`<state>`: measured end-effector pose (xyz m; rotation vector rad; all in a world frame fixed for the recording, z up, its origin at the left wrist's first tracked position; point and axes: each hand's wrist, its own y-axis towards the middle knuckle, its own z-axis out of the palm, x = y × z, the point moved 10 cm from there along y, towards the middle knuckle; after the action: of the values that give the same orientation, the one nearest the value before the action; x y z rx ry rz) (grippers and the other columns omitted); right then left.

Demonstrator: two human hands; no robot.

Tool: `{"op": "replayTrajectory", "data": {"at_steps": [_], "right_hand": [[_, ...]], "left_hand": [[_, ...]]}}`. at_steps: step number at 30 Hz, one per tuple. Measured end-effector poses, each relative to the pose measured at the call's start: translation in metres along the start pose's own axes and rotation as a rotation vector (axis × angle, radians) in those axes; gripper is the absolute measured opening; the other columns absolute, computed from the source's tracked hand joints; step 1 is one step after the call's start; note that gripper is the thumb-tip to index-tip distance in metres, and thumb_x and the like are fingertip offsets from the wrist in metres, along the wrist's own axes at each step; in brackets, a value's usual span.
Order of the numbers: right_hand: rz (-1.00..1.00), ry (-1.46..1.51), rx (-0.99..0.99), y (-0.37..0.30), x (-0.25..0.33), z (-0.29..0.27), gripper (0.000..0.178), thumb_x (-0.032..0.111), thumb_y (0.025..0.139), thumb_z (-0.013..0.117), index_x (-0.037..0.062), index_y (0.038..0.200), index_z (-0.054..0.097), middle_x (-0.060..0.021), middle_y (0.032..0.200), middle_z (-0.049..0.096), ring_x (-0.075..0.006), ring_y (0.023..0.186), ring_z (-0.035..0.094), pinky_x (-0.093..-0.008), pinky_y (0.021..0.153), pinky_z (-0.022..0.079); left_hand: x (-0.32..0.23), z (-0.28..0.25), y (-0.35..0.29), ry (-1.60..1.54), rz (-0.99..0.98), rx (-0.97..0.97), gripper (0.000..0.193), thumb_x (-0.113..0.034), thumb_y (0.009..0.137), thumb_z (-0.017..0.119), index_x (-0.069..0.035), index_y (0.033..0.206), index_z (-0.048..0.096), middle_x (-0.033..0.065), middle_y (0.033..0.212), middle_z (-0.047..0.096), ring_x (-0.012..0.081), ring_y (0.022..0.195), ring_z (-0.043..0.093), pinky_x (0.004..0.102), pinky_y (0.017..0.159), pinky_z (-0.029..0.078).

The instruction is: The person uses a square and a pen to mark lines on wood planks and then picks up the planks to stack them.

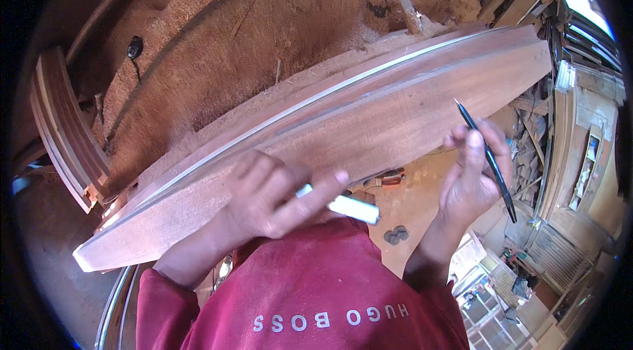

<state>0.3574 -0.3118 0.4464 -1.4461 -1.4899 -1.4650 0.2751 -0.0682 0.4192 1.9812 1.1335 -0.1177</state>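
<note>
My right hand is closed round a slim black pen, its pale tip pointing up and away from me. It is raised beside the near edge of a long wooden board. My left hand hangs over the near left half of that board, closed on a short white stick. One end of the stick juts out past the fingers toward the right; its exact kind cannot be made out. The index finger stretches along above it. A bright strip runs lengthwise over the board's far side.
Behind the board lies a sawdust-covered surface. Curved wooden pieces stand at the left. An orange-and-black tool rests on the floor beyond the near edge. At the right are stacked timber and a cluttered area with frames.
</note>
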Motion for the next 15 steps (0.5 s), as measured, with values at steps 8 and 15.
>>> {"op": "replayTrajectory", "data": {"at_steps": [8, 15], "right_hand": [[0.115, 0.236, -0.294, -0.088, -0.019, -0.104, 0.024, 0.023, 0.102, 0.06, -0.0008, 0.105, 0.06, -0.0099, 0.082, 0.061, -0.0164, 0.065, 0.059, -0.029, 0.054, 0.05], [0.144, 0.367, -0.297, -0.136, -0.016, -0.095, 0.041, 0.039, 0.105, 0.051, 0.0082, 0.078, 0.047, 0.0002, 0.065, 0.041, -0.0105, 0.057, 0.043, -0.024, 0.048, 0.037]], "left_hand": [[-0.07, -0.032, -0.068, -0.011, -0.116, 0.039, 0.051, -0.042, 0.072, 0.085, -0.017, 0.115, 0.071, -0.0009, 0.084, 0.057, 0.0135, 0.069, 0.053, 0.0295, 0.059, 0.041], [-0.044, -0.131, -0.16, 0.198, -0.581, -0.245, 0.053, -0.029, 0.079, 0.085, -0.002, 0.12, 0.063, 0.0149, 0.097, 0.064, 0.0271, 0.081, 0.063, 0.0355, 0.072, 0.052]]}}
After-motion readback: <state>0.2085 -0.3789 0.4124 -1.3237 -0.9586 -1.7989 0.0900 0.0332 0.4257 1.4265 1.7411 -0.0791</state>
